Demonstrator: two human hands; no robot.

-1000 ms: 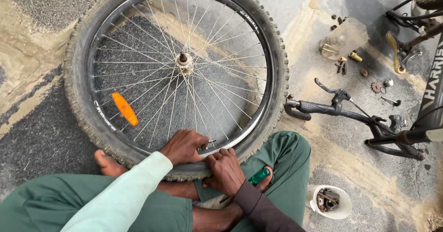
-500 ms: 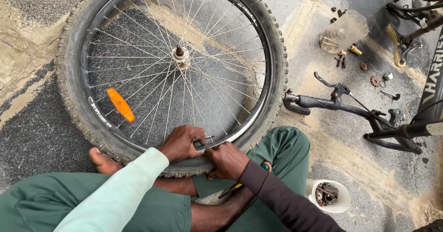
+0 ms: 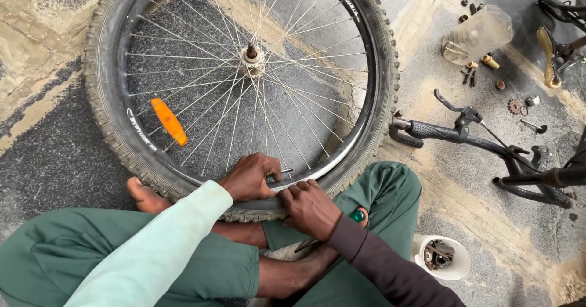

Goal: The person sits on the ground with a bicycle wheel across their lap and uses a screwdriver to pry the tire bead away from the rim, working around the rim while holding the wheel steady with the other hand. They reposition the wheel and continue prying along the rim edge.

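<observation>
A bicycle wheel (image 3: pixel 110 130) with a knobby black tyre, silver rim and spokes lies flat on the ground before my crossed legs. An orange reflector (image 3: pixel 169 121) is clipped among the spokes at the left. My left hand (image 3: pixel 250 176) grips the near part of the rim and tyre, fingers curled over the edge. Right beside it, my right hand (image 3: pixel 311 208) presses on the tyre's near sidewall. A green-handled tool (image 3: pixel 357 216) peeks out just behind my right wrist, on my leg.
A bicycle handlebar with black grip and brake lever (image 3: pixel 452 133) lies to the right of the wheel. Small metal parts (image 3: pixel 525 108) and a clear plastic jar (image 3: pixel 476 35) are scattered at upper right. A white bowl of parts (image 3: pixel 442 258) stands by my right knee.
The wheel has turned, carrying the orange reflector round the left side. Both hands stayed on the near tyre edge, the right hand moving up onto the sidewall next to the left.
</observation>
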